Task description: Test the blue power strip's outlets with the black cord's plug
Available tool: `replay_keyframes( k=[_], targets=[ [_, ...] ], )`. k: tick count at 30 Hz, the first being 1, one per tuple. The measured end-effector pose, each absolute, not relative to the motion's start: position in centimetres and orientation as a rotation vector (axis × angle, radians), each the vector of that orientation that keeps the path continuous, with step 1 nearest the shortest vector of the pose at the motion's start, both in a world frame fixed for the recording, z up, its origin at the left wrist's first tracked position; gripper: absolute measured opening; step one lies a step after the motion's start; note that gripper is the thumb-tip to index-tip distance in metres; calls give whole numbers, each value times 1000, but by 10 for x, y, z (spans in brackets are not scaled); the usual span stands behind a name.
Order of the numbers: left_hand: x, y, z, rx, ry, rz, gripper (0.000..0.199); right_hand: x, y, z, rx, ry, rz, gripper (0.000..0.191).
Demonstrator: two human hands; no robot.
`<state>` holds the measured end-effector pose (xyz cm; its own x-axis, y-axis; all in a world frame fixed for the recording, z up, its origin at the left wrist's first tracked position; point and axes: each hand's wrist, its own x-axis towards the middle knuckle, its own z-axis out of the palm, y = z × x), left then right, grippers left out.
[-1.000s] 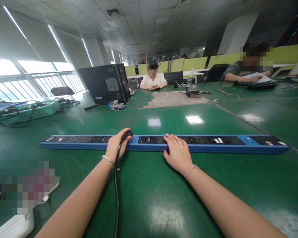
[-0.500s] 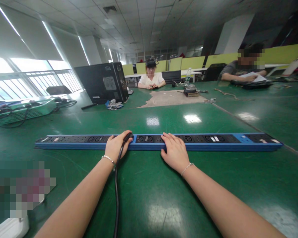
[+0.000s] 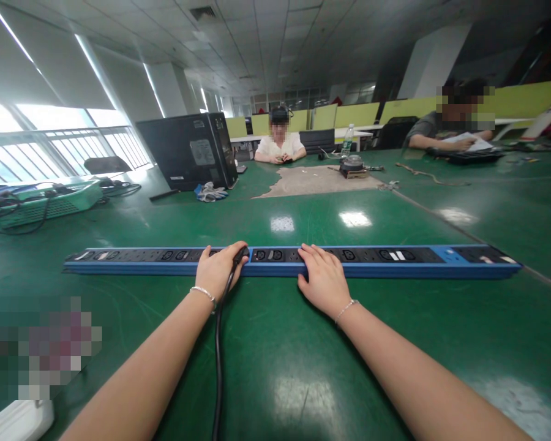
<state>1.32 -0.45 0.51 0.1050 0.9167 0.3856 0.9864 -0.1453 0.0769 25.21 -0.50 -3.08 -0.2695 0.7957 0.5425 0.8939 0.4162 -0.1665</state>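
Note:
A long blue power strip (image 3: 275,269) with black sockets along its top lies crosswise on the green table. My left hand (image 3: 220,266) is closed on the black plug (image 3: 241,253) of a power cord, held at the strip's top left of the middle. From the plug, the black cord (image 3: 218,367) runs down toward me, past my wrist. Whether the plug sits in a socket is hidden. Right of the middle, my right hand (image 3: 324,272) grips the strip, its fingers laid over the top and its thumb against the near side.
A black computer case (image 3: 188,153) stands at the back left, with gloves (image 3: 210,192) beside it. A green basket (image 3: 55,205) of cables is at far left. A white object (image 3: 21,422) lies near left. Two people (image 3: 280,144) sit across the table.
My left hand has shifted slightly to the right with the plug, and the cord has swung a little right. My right hand stays on the power strip.

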Motion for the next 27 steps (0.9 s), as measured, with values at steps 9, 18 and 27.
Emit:
replay_keyframes(
  k=[9, 18, 27],
  targets=[
    [8, -6, 0, -2217, -1881, -604, 34, 255, -6, -28, -1415, -2144, -206, 50],
    [11, -1, -13, -2159, -1976, -676, 35, 254, -6, -29, -1524, -2061, -237, 55],
    [3, 6, -18, -2263, -1925, -782, 32, 254, -6, -33, -1577, -2030, -297, 59]
  ],
)
